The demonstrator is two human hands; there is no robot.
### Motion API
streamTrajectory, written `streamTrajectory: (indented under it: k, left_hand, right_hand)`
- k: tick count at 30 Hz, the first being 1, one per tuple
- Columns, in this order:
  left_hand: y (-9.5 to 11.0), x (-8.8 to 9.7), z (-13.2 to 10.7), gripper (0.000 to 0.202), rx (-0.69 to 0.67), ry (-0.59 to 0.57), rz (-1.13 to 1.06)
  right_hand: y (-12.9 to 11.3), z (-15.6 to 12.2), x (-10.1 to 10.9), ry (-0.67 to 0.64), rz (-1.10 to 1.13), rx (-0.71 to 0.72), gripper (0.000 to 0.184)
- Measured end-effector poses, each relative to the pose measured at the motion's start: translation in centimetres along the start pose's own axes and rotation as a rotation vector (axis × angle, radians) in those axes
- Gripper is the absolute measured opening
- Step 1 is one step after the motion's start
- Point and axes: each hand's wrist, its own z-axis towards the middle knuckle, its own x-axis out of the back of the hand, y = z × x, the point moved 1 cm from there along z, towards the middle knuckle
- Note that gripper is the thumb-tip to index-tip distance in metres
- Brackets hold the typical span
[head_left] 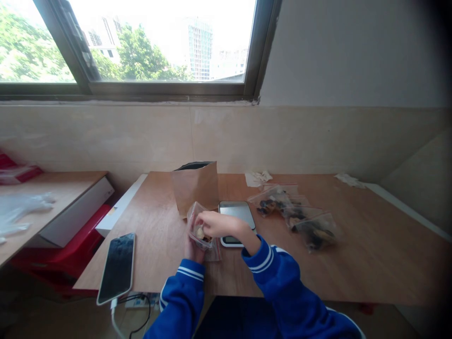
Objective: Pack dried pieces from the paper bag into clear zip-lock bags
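although the right hand [221,224] hides most of the pale contents [199,231] of the clear zip bag [201,227], the left hand [193,250] grips the bag from below, the right pinches at its mouth, and the bag sits between them, just beside a digital scale [236,213].

A dark-framed window [84,89] above the far edge of the wooden bench [370,263] shows trees [137,52] and tower blocks [199,47] in daylight; beige tiles [106,136] line the wall beneath, and a second wooden table [52,188] stands left.
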Motion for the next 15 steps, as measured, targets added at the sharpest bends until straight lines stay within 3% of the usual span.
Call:
streamTrajectory:
  k: [3, 5, 7, 11, 15]
  left_hand:
    - [0.1, -0.1, -0.1, 0.035, 0.101, 0.047, -0.005]
    - [0.1, -0.4, -0.2, 0.039, 0.167, 0.064, -0.006]
    - [0.2, -0.8, -0.4, 0.039, 0.178, 0.071, -0.011]
    - [0.4, -1.0, -0.6, 0.040, 0.175, 0.090, -0.020]
    - [0.7, -0.4, -0.7, 0.042, 0.161, 0.011, -0.071]
  right_hand:
    - [1.8, 0.0, -2.2, -0.141, -0.117, 0.033, 0.031]
    - [2.7, -0.1, -3.0, -0.167, -0.182, 0.029, 0.042]
    - [3.1, -0.1, -3.6, -0.174, -0.226, 0.010, 0.040]
    - [3.5, -0.2, -3.9, -0.120, -0.179, 0.027, 0.021]
    - [4.3, -0.1, -3.3, 0.026, -0.054, 0.054, 0.015]
